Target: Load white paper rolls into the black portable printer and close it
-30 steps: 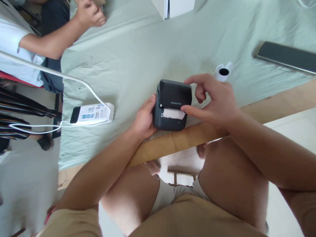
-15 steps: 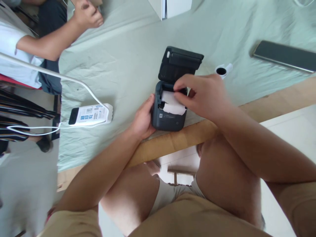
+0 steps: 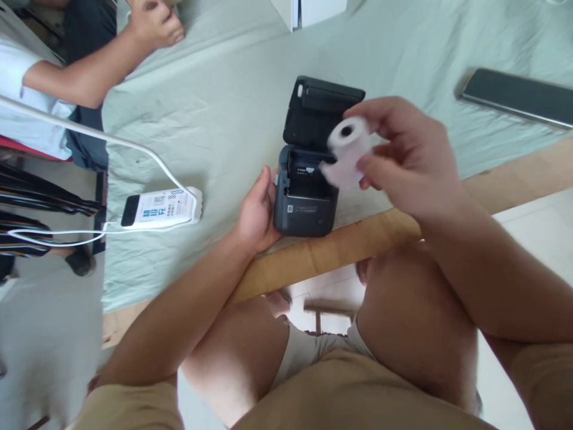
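Observation:
A small dark portable printer lies near the table's front edge with its lid swung up. Its paper bay is exposed, and I see no roll inside. Against the printer's left side, my left hand grips it, thumb uppermost and fingers partly hidden. My right hand pinches a small white paper roll above the bay's right side. A torn, loose tail of paper hangs from the roll, slightly blurred by motion.
A white power strip with cables lies on the left of the green tablecloth. A dark phone-like slab is at right, a white box at the back. Another person's hand rests at upper left.
My right hand has lifted the paper roll out of the printer, moving up and right. The left hand still grips the printer. A second roll that lay on the cloth is now hidden behind my right hand.

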Motion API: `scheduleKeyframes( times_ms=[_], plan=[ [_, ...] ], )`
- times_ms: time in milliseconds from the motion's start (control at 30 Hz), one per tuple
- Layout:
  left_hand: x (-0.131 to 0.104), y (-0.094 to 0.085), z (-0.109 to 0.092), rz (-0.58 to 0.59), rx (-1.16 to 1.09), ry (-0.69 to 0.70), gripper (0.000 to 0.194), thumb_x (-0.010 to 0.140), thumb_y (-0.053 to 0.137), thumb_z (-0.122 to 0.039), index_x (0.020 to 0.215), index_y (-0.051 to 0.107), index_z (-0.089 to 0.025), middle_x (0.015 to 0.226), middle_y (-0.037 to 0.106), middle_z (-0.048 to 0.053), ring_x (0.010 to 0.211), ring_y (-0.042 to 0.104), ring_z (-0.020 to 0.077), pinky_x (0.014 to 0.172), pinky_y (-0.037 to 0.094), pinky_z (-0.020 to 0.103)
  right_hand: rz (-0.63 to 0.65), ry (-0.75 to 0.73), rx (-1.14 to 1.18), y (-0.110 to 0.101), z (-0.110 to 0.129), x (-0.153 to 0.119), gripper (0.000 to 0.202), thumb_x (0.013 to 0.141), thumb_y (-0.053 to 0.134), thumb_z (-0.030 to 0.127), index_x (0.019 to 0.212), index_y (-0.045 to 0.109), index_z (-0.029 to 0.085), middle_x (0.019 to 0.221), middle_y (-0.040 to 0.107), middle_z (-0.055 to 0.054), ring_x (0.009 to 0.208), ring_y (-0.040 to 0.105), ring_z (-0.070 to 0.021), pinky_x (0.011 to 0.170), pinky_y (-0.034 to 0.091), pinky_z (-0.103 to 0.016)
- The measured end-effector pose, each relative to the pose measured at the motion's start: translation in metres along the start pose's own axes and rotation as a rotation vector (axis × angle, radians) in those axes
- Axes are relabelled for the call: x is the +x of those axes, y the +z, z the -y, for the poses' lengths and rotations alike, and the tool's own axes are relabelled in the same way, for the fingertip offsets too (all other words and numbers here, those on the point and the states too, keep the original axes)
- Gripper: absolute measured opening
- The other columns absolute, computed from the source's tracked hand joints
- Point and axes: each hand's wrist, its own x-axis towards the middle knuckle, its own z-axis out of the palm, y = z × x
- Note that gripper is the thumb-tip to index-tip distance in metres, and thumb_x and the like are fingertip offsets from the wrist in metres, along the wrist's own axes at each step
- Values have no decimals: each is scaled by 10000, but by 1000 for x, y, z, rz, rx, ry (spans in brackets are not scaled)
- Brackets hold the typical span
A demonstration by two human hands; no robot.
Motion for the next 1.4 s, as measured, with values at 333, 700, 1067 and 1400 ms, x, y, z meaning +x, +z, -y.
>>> scheduleKeyframes(
  times_ms=[333,700,1067,1400],
  plan=[
    [0,3,-2,-65,-20,15,693,1183,199,-581,1395,724,-181,1094,881,100,1213,832,307,1057,665,441,20,4,-343,-14,-30,1,163,993,709,460,1056,669,315,1005,749,-70,1050,737,-334,982,648,-590],
    [-1,1,-2,-52,12,-1,657,1174,232,-595,1287,766,-228,1057,882,81,1238,818,328,1025,678,470,68,-82,-551,-18,-25,-7,542,909,748,302,1436,637,245,1241,804,-140,1106,782,-403,966,637,-620],
    [1,2,-2,-27,17,-14,688,1173,207,-610,1416,729,-234,1113,878,85,1169,844,311,1005,682,447,17,-190,-541,-71,-110,19,682,897,796,645,1448,714,252,1319,747,-209,1216,706,-343,1079,574,-535],
    [3,-3,-1,3,36,19,636,1165,305,-618,1430,721,-216,1160,879,102,1164,848,325,1048,671,462,-109,-33,-514,-64,-87,15,684,815,893,555,1378,671,236,1252,752,-179,1093,711,-324,1021,570,-513]
  ],
)
